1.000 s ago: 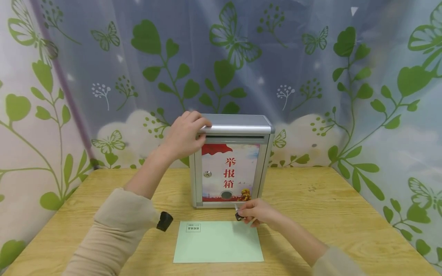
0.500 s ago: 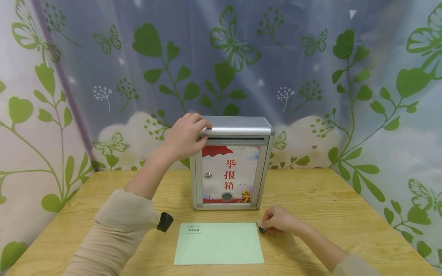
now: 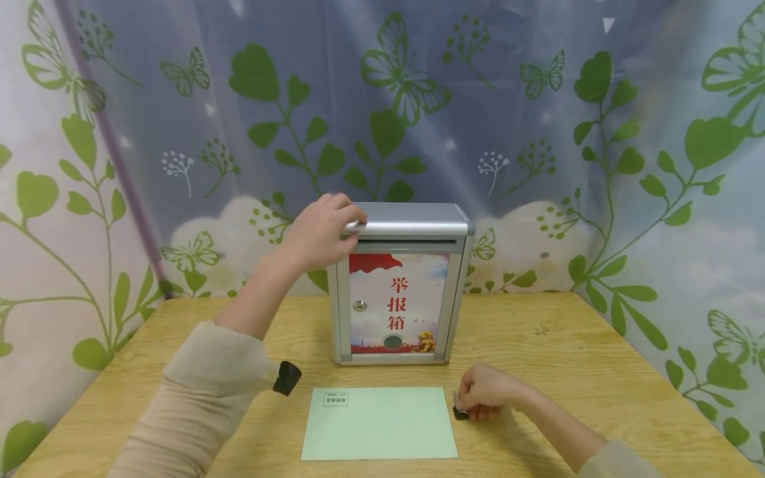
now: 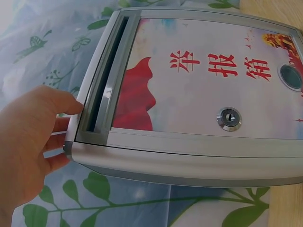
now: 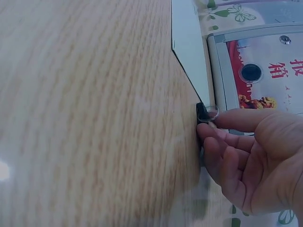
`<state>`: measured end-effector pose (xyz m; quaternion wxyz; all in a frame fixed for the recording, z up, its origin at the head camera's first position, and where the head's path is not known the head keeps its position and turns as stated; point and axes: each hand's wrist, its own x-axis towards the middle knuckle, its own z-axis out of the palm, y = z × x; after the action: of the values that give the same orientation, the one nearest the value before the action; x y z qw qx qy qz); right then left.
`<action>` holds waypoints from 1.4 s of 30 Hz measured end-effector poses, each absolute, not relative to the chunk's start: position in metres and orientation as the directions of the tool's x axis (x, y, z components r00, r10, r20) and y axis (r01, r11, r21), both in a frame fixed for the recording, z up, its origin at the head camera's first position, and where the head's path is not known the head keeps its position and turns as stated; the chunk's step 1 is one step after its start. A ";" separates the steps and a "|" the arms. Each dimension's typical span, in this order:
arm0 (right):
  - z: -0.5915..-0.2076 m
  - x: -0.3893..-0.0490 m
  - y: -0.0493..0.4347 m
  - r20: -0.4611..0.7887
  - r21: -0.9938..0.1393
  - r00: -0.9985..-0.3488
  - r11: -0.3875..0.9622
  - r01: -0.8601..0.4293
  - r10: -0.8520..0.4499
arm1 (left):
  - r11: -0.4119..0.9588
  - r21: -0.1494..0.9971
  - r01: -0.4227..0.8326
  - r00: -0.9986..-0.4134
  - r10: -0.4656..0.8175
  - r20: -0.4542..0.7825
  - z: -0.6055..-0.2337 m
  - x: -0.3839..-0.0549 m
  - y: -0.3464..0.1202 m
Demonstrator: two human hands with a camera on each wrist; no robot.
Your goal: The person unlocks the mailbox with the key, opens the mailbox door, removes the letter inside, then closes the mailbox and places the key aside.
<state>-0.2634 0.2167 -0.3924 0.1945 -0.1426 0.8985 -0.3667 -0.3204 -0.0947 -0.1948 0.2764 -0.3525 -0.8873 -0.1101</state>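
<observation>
A silver-grey metal suggestion box (image 3: 421,229) with a slot, a lock and red characters on its front stands upright at the middle of the table. My left hand (image 3: 323,229) grips its upper left corner; in the left wrist view the thumb lies on the slot side and the other fingers reach behind the top. Low on the right, my right hand (image 3: 487,392) pinches black-headed keys (image 3: 459,413) on a ring at the tabletop, just right of the green envelope (image 3: 379,425). Fingers hide part of the keys (image 5: 202,112) in the right wrist view.
The envelope lies flat in front of the box, a small printed frame at its upper left. A black device (image 3: 287,378) sticks out from the left sleeve. Leaf-patterned curtain (image 3: 412,153) hangs behind and beside the wooden table (image 3: 556,345).
My right hand has moved from in front of the box, above the envelope's corner, rightward and down to the table with the keys. The left hand has stayed on the box.
</observation>
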 end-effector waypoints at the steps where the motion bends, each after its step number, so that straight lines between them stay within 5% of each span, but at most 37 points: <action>1: -0.392 -0.264 0.216 -0.250 -0.707 -0.884 0.698 -0.113 -0.395 | 0.729 0.007 0.684 -0.609 0.566 0.556 -0.193 -0.320 -0.095; 12: -0.393 -0.263 0.213 -0.258 -0.670 -0.894 0.735 -0.108 -0.366 | 0.748 0.068 0.660 -0.696 0.575 0.430 -0.179 -0.315 -0.099; 25: -0.391 -0.264 0.215 -0.244 -0.693 -0.881 0.708 -0.133 -0.405 | 0.758 0.062 0.649 -0.707 0.571 0.417 -0.176 -0.311 -0.103; 33: -0.390 -0.269 0.218 -0.229 -0.680 -0.889 0.718 -0.146 -0.397 | 0.764 0.035 0.645 -0.693 0.564 0.448 -0.175 -0.309 -0.108; 42: -0.375 -0.279 0.228 -0.113 -0.628 -0.937 0.755 -0.189 -0.329 | 0.773 0.009 0.634 -0.613 0.495 0.616 -0.184 -0.318 -0.130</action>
<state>-0.2789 0.2284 -0.3754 0.1089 -0.1393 0.9305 -0.3209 -0.3184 -0.1304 -0.1840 0.3055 -0.3167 -0.8907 -0.1138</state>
